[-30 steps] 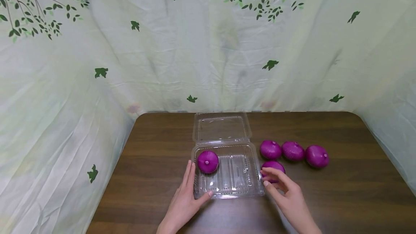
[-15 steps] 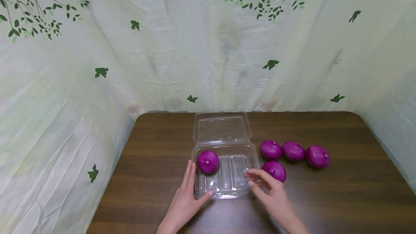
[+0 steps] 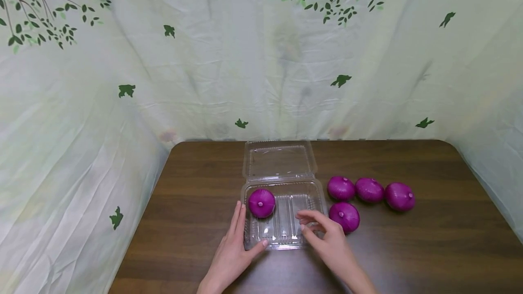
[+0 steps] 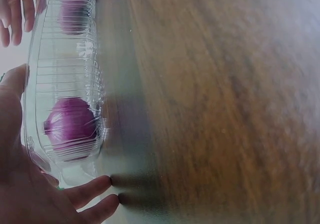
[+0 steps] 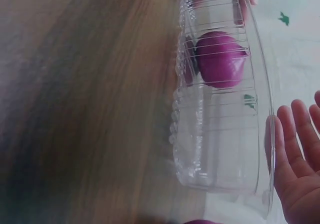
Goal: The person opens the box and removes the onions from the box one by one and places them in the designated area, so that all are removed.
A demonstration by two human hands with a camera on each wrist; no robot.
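A clear plastic clamshell container (image 3: 282, 247) lies on the table, its lid (image 3: 279, 160) folded back behind it. One purple onion (image 3: 261, 203) sits in its left part, and it also shows through the wall in the left wrist view. My left hand (image 3: 229, 257) rests at the container's front left corner, fingers straight along the left side and thumb touching the front rim. Over the right part of the tray is my right hand (image 3: 327, 242), fingers loosely bent with nothing in them. Just right of the container, near that hand, lies another purple onion (image 3: 344, 217).
A row of purple onions, a left one (image 3: 341, 188), a middle one (image 3: 369, 190) and a right one (image 3: 399, 196), lies on the brown wooden table (image 3: 441, 239) right of the container. A pale curtain (image 3: 265, 58) with a leaf print hangs behind the table.
My right hand has moved left, from the onion beside the container to above the tray's right part, uncovering that onion. The left hand and the container have stayed put.
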